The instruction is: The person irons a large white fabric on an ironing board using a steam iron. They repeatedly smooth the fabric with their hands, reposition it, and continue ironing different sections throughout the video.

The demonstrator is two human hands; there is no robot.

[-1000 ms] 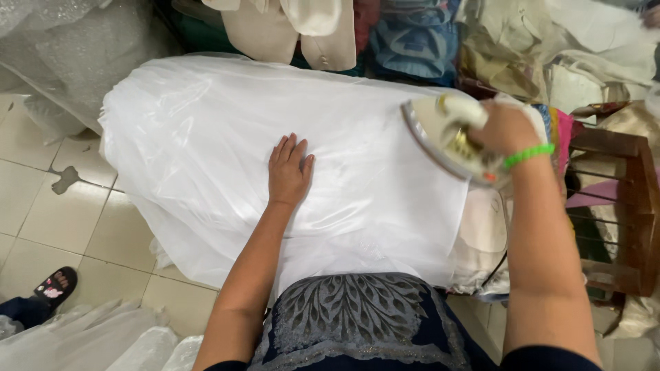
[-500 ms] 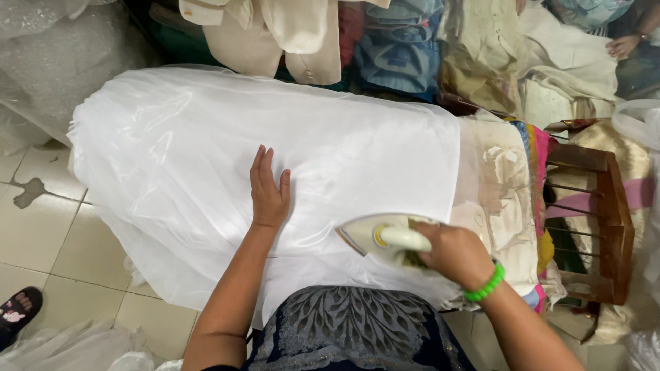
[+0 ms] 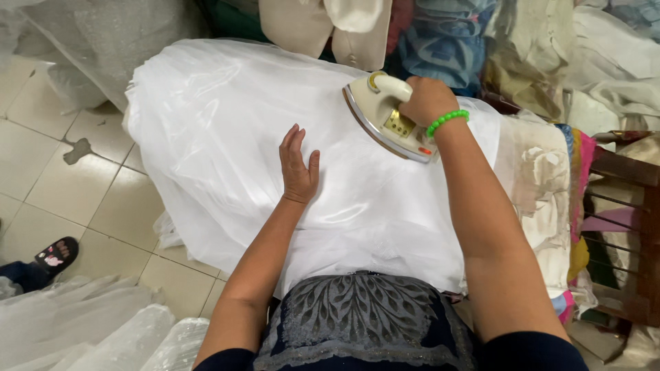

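A: What's getting hidden here?

B: The board under the white fabric (image 3: 227,130) isn't showing at all, the cloth is covering it. The iron (image 3: 388,117) is tilting, its soleplate edge showing; can't tell if it's pressing flat. Its cord isn't showing. The right hand (image 3: 426,99) is wrapping shut around the iron's handle, so the fingers are mostly tucked out of sight.

A: And the other hand?

B: The left hand (image 3: 299,168) is lying flat and open on the fabric, fingers close together, just beside the iron, not touching it.

A: Counts?

B: One iron, one green bead bracelet (image 3: 447,121) sitting on the right wrist, two hands. One sandal (image 3: 55,254) is peeking in at the left edge, the leg cut off. The clothes pile (image 3: 440,34) behind is too jumbled to count. The wooden chair (image 3: 629,227) at right is getting cut off.
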